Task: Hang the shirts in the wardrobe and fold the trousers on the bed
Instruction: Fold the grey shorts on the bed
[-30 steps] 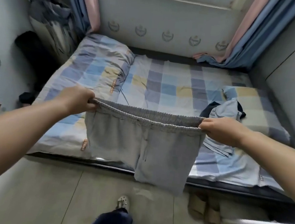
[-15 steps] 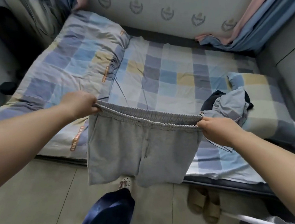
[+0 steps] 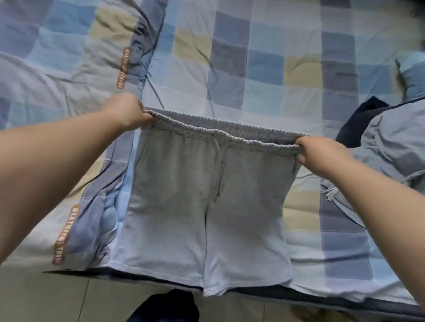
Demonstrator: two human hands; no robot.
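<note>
Lowered onto the bed (image 3: 265, 63), grey shorts (image 3: 203, 198); both hands' grip pinching waistband

the dark garment (image 3: 357, 121) lies mostly hidden under the pale blue clothes (image 3: 405, 148), themselves cut by the right edge; slippers (image 3: 318, 319) on the floor are blurred; both forearms leave the frame.

Grey drawstring shorts (image 3: 202, 211) spread flat on bed (image 3: 265, 63).
</note>
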